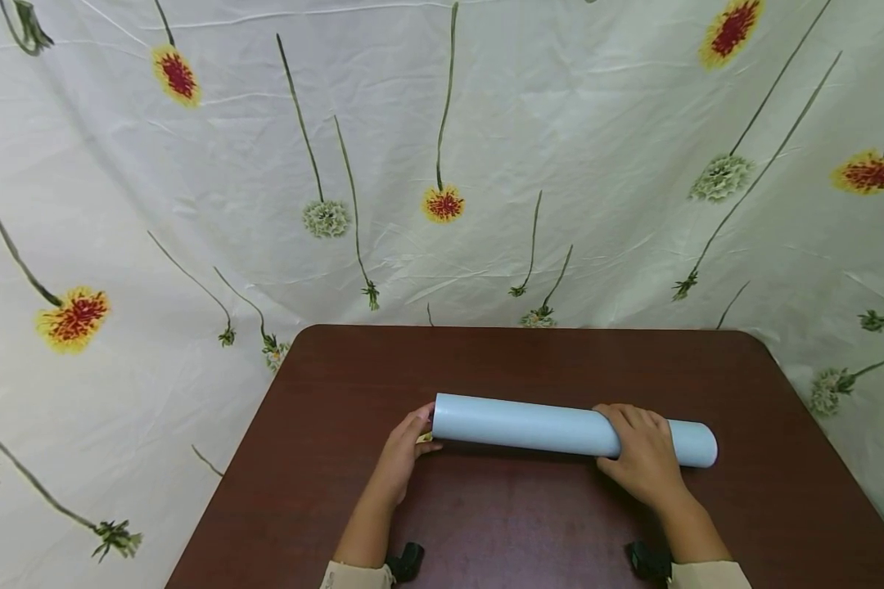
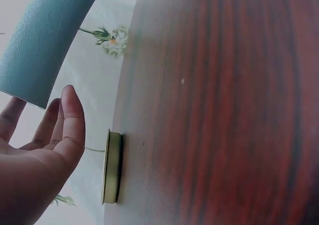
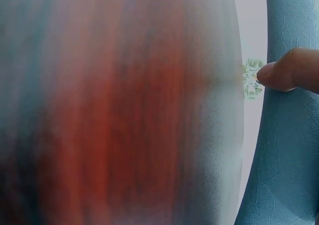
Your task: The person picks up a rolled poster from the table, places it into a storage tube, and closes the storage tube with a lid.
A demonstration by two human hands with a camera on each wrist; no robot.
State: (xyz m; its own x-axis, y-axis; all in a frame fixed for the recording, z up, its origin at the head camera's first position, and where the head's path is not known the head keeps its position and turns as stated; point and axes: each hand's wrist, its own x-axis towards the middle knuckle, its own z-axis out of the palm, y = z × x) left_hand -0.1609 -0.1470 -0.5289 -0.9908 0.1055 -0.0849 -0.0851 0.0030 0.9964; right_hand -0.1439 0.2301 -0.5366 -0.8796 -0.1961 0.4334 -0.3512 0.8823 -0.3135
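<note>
Lt-blue textured cylindrical tube (image 1: 516,424) held above brown wood-grain desk (image 1: 530,360), twd far edge. R hand (image 1: 644,454) grips nr R end; L hand (image 1: 399,458) loose-fingered at L end. Prob. light, stiff card, low slip; best held mid-length.
</note>
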